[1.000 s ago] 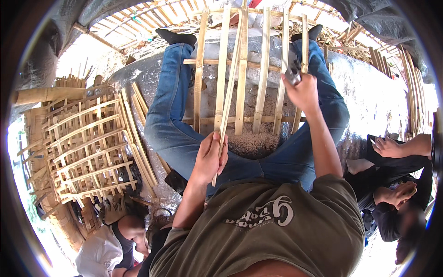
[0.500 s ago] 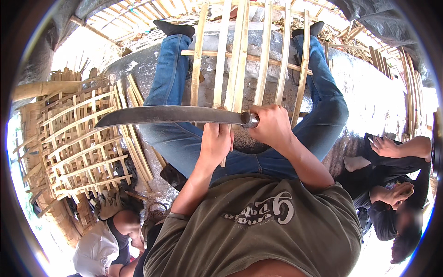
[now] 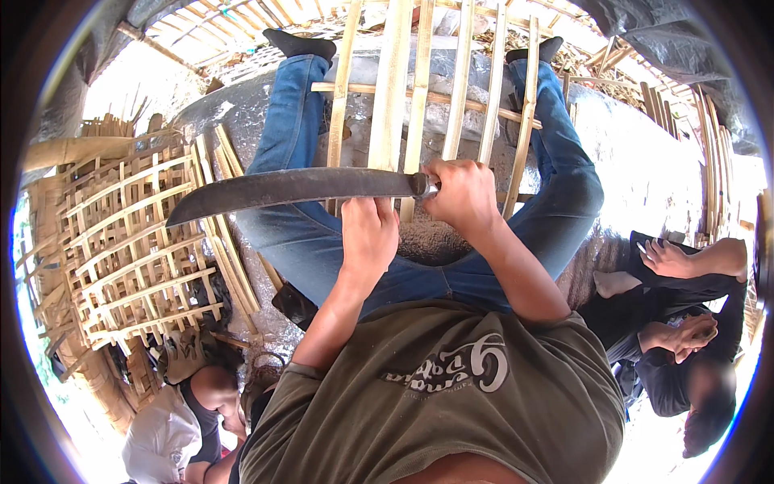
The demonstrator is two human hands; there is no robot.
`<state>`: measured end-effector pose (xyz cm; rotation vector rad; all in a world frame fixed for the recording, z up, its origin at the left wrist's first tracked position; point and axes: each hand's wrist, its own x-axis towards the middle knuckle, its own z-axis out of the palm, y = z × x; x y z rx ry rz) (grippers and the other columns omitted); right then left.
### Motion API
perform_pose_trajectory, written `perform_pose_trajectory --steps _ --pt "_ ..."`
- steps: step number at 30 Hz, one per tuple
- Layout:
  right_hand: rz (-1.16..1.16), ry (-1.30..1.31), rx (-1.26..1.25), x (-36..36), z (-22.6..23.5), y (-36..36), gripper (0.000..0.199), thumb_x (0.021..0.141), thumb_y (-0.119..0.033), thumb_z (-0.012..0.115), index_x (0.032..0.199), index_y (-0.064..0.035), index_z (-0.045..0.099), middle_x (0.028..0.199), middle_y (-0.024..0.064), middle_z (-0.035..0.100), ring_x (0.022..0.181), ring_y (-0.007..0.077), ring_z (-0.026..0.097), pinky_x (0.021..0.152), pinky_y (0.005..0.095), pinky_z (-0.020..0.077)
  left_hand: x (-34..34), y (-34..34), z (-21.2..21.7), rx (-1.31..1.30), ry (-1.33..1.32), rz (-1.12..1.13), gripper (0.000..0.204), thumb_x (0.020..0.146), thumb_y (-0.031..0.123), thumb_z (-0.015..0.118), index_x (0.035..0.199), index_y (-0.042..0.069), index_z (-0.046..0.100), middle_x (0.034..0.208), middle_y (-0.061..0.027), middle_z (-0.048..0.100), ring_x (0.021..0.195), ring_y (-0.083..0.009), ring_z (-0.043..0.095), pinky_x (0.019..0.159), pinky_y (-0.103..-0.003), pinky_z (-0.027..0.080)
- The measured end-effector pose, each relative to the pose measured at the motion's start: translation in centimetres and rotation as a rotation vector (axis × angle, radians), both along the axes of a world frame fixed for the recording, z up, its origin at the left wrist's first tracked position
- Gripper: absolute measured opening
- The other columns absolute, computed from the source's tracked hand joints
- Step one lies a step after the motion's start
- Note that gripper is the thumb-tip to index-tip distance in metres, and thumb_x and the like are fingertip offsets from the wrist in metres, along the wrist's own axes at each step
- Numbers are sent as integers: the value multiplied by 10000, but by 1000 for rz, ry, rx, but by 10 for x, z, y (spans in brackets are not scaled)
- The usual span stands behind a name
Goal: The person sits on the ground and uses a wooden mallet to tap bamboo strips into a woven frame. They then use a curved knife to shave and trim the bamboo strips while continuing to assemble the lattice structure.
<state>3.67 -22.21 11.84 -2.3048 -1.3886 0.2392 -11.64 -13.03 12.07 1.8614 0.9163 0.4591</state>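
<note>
My right hand [image 3: 463, 194] is closed round the handle of a machete [image 3: 298, 188]. The long dark blade points left and lies level across my lap, tip at the far left. Just under the blade, my left hand [image 3: 370, 238] is closed on a pale bamboo strip [image 3: 392, 89], which runs away from me behind the blade; the blade hides where they meet. Beyond the hands, several more bamboo strips [image 3: 460, 89] lie side by side between my legs. A crosswise bamboo strip [image 3: 450, 98] passes under them near my shins.
A stack of woven bamboo lattice panels [image 3: 149, 242] is at my left, with long loose strips [image 3: 228, 234] beside it. One person [image 3: 173, 427] sits at the lower left, another [image 3: 685, 347] at the right. Upright bamboo slats [image 3: 713, 161] stand at the far right.
The held bamboo strip has shifted left and looks closer and wider, apart from the strip it overlapped. Both hands and the machete have moved slightly left; the blade's handle end is higher.
</note>
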Motion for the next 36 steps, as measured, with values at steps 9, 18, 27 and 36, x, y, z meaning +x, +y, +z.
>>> perform_pose_trajectory --steps 9,18,27,36 --pt "-327 -108 -219 103 13 23 154 835 -193 636 836 -63 717 736 178 707 682 328 720 684 446 599 -2 -49 2 -150 69 -38 142 1018 83 477 908 -3 500 675 -274 591 660 -482 608 547 -537 439" --pt "-89 3 -128 41 9 6 161 707 -158 660 834 -82 724 728 171 703 661 351 699 685 439 582 12 -18 11 77 84 -34 97 1013 64 483 959 -16 475 624 -267 558 593 -475 580 504 -540 407" --pt "-325 -40 -274 107 21 37 186 769 -197 684 908 -91 749 776 177 717 710 335 723 697 419 601 -1 -23 26 117 77 -82 78 1012 47 477 962 -12 470 615 -269 543 604 -483 580 498 -545 401" --pt "-25 -235 41 77 27 4 202 734 -131 645 890 -71 758 692 152 697 646 316 706 666 410 591 0 -18 36 199 51 -111 65 1009 34 475 962 -8 459 618 -254 539 595 -468 587 492 -532 398"
